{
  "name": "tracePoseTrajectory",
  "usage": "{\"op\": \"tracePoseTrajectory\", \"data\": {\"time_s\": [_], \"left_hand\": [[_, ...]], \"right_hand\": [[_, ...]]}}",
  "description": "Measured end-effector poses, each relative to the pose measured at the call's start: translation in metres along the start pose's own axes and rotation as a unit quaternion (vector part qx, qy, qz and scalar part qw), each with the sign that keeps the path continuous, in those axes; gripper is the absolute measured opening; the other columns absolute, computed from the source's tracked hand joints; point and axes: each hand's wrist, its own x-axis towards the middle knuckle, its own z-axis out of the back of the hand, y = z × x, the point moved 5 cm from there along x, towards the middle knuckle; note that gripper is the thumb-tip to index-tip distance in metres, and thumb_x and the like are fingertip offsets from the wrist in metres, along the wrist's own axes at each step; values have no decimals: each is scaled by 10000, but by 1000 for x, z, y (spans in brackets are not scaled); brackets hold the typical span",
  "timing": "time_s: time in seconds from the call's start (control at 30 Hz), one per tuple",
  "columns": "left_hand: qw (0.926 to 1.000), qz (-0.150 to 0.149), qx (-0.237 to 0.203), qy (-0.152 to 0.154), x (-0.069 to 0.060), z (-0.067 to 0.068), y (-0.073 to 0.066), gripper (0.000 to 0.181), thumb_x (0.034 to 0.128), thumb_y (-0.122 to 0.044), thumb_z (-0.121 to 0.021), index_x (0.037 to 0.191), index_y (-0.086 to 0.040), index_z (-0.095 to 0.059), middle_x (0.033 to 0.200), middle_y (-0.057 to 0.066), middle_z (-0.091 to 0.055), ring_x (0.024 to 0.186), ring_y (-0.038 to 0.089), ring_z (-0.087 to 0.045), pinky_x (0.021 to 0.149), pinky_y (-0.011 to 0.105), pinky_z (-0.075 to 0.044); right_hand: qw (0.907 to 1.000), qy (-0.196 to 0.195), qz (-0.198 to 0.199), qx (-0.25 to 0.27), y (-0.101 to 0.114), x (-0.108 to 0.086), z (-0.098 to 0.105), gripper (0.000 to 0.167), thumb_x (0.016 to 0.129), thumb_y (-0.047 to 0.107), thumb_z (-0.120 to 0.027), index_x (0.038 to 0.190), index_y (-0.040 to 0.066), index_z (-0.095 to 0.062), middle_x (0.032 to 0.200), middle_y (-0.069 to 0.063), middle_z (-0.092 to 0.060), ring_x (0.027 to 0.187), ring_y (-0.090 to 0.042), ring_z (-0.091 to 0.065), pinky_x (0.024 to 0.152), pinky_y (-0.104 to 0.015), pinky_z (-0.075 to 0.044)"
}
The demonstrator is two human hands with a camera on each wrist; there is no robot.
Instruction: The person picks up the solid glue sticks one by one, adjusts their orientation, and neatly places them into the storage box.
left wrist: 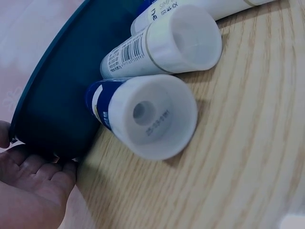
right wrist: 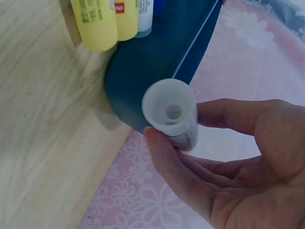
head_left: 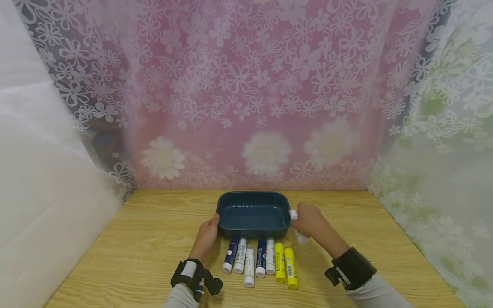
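Observation:
A dark teal dish stands on the table, its inside bare. At its left end my left hand grips it; in the left wrist view, the hand has its thumb by the rim and its fingers beneath the dish. My right hand, beside the dish's right end, holds a white glue stick. The right wrist view shows this stick pinched between thumb and fingers, capped end towards the camera. Blue-and-white, white and yellow glue sticks lie in a row before the dish.
The wooden table extends on both sides of the dish. A pink floral curtain hangs behind it, with pale sheets at the left and a flowered translucent sheet at the right.

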Motion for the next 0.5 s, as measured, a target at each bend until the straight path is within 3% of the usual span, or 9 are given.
{"op": "tracePoseTrajectory", "data": {"time_s": [0.3,0.5], "left_hand": [[9999,26,-146,44,-2,-1,-1,640,1106,-428,-342,1502,70,-415,1585,240,-384,1498,438,-306,1219,583,-274],[10000,-2,-44,32,-1,1,-1,644,1106,-434,-334,1501,68,-418,1582,240,-388,1495,436,-311,1219,582,-275]], "right_hand": [[9981,-487,337,-159,11,23,14,230,832,102,-681,953,-72,-592,739,-112,-565,597,-206,-565,495,-275,-474],[9979,-527,352,-119,20,33,18,149,860,116,-681,813,-1,-602,665,-56,-495,566,-183,-503,488,-257,-399]]}}
